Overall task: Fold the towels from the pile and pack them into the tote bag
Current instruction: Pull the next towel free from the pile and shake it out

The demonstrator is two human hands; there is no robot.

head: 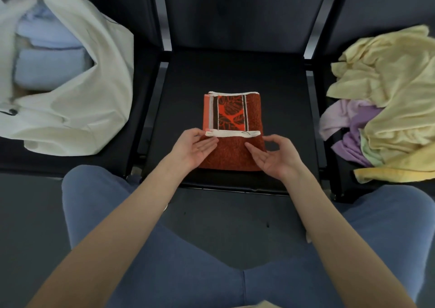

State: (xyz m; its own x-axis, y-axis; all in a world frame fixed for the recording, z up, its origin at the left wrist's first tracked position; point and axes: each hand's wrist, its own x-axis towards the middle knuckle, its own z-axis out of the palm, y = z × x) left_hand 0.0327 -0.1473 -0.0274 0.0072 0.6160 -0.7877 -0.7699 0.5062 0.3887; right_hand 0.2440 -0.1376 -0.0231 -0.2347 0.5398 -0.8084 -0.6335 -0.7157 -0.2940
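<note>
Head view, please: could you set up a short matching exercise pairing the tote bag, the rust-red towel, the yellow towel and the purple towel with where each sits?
Things:
1. tote bag
2. rust-red towel
3. yellow towel
4. purple towel

Places:
A. middle seat, between both hands
B. left seat, pale blue towels inside
C. right seat, top of the pile
D. right seat, partly under another towel

Pairs: 1-B, 2-A, 3-C, 4-D

Row of three dark seats (235, 72), black upholstery, separated by pale metal frame bars (313, 34). Dark grey floor (230, 225) lies just in front of the seats. Blue trousers (164, 260) over knees, nearest the camera.
</note>
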